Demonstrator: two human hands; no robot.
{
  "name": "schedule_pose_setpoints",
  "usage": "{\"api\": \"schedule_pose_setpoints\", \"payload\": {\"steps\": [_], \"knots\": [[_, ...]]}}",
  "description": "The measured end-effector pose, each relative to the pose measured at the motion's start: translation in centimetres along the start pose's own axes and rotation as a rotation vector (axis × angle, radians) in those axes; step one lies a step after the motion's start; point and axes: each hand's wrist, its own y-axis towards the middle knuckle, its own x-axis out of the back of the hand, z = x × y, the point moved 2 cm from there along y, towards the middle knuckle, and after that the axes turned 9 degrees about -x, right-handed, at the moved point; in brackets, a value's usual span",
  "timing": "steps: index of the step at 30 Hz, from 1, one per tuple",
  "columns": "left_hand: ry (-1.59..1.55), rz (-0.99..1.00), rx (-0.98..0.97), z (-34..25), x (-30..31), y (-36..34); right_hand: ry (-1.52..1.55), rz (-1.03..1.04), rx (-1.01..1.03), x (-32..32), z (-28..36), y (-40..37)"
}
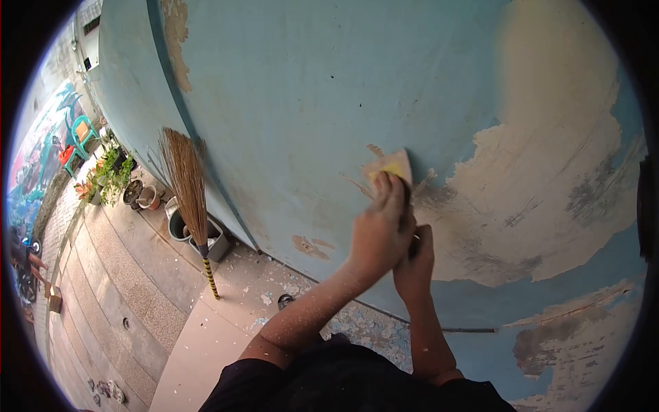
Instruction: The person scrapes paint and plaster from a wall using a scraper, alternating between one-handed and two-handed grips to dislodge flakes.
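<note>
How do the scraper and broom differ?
The scraper is held by the left hand and right hand at the wall; the broom stands unheld, bristles up. The scraper has a flat, broad blade; the broom, long brown bristles. The scraper looks much smaller than the broom. Both show yellow: the scraper near its blade, the broom on its striped handle.

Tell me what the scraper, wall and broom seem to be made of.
Scraper: metal or plastic, I can't tell; its pale blade looks dull.
Wall: probably plaster or cement, showing pale where matte blue paint is missing.
Broom: likely dry plant fibre, matte, judging by thin brown strands.
</note>
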Motion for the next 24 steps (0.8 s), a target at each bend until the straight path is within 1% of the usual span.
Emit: {"api": "schedule_pose_setpoints", "payload": {"steps": [1,2,3,4,5,6,7,8,9,10,12,14,15,17,18,20,22,23,24], "knots": [[0.020,0.032,-0.082,-1.9,-0.9,-0.7,-0.052,-0.089,-0.011,2.0,-0.2,-1.6],[0.012,0.020,-0.077,-2.3,-1.7,-0.7,-0.105,-0.174,-0.020,3.3,0.2,-2.3],[-0.031,0.013,-0.115,-2.8,-2.3,-1.0,-0.118,-0.170,-0.022,3.7,1.0,-2.6],[-0.071,0.012,-0.157,-3.2,-2.4,-1.2,-0.037,-0.148,-0.142,3.8,1.8,-2.8],[-0.125,-0.014,-0.147,-3.0,-1.9,-1.0,0.051,-0.126,-0.251,3.6,2.1,-2.5],[-0.064,-0.019,-0.134,-2.2,-1.1,-0.5,0.120,-0.111,-0.180,2.5,1.7,-1.9],[-0.007,-0.008,-0.116,-1.4,-0.1,-0.3,-0.040,-0.150,0.004,0.7,1.8,-1.2],[0.038,-0.063,-0.121,-0.3,0.6,0.0,-0.046,-0.115,0.096,-0.9,1.2,-0.5],[0.021,-0.022,-0.001,1.7,1.4,-0.1,-0.053,0.015,-0.020,-2.4,0.6,0.7],[0.015,-0.002,0.106,3.4,1.9,0.2,-0.043,0.013,-0.009,-2.5,0.3,1.0],[0.061,-0.034,0.046,3.7,1.8,-0.2,-0.038,0.068,-0.012,-3.2,0.2,1.3],[0.041,0.008,-0.036,1.1,0.4,-1.0,0.096,0.017,-0.120,-0.9,-1.3,-0.7],[0.038,-0.001,-0.036,-0.1,-0.4,-1.3,0.090,0.019,-0.113,0.0,-0.8,-1.6],[0.001,-0.058,-0.220,-2.4,-1.7,-1.7,-0.014,-0.143,-0.174,2.4,0.9,-2.9],[-0.007,-0.060,-0.213,-2.3,-1.7,-1.6,-0.025,-0.143,-0.177,2.3,0.9,-2.8],[0.071,-0.043,-0.166,-1.0,-1.3,-0.4,0.054,-0.111,-0.123,1.0,1.2,-0.8],[0.060,-0.026,-0.113,1.2,1.3,-0.2,-0.009,0.063,-0.035,-2.2,-0.8,1.0],[0.019,0.043,0.045,3.0,2.8,0.4,-0.001,0.060,-0.033,-2.9,-0.9,1.4],[-0.017,0.104,0.194,4.2,3.5,1.0,0.004,0.110,-0.062,-3.9,-0.9,2.0]]}}
